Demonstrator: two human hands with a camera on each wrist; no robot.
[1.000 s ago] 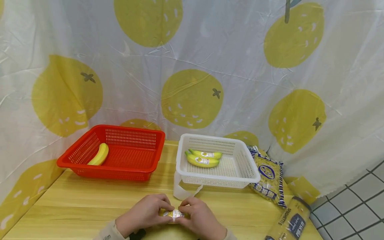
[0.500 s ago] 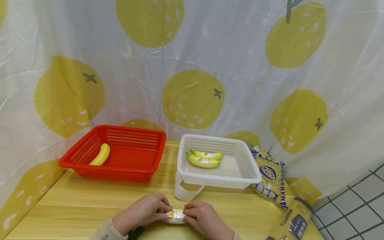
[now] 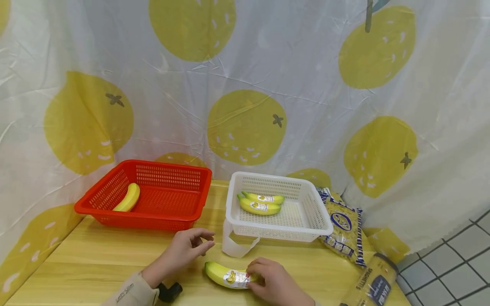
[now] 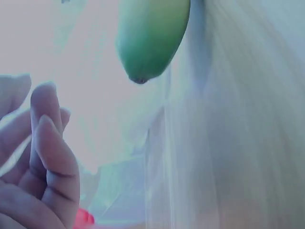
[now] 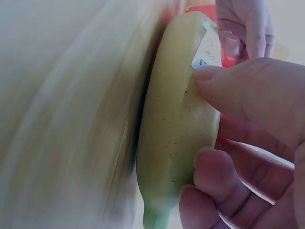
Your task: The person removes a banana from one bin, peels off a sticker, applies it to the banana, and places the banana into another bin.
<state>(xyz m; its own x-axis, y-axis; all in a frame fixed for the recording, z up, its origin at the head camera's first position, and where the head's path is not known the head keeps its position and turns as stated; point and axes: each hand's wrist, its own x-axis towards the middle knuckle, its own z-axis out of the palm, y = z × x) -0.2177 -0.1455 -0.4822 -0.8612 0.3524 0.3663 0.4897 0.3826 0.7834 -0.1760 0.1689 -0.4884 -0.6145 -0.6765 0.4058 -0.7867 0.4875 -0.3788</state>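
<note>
A yellow banana (image 3: 222, 274) with a green tip and a shiny white sticker (image 3: 236, 279) lies on the table in front of me. My right hand (image 3: 273, 280) grips its right end; in the right wrist view the thumb (image 5: 228, 81) presses at the sticker's edge while fingers curl along the banana's side. My left hand (image 3: 187, 250) hovers up and left of the banana, apart from it, fingers loosely bent around nothing. The left wrist view catches the banana's green tip (image 4: 147, 57) beyond those fingers.
A red basket (image 3: 141, 219) at the back left holds one banana (image 3: 129, 197). Two stickered bananas (image 3: 261, 207) lie in a white basket (image 3: 275, 229). A curled white strip (image 3: 234, 248) stands before it. A pasta bag (image 3: 342, 227) and spaghetti container (image 3: 373, 282) are right.
My left hand has let go of the banana and moved up and left. The banana, still gripped by my right hand, now shows its green end and sticker; the right hand shifted slightly right.
</note>
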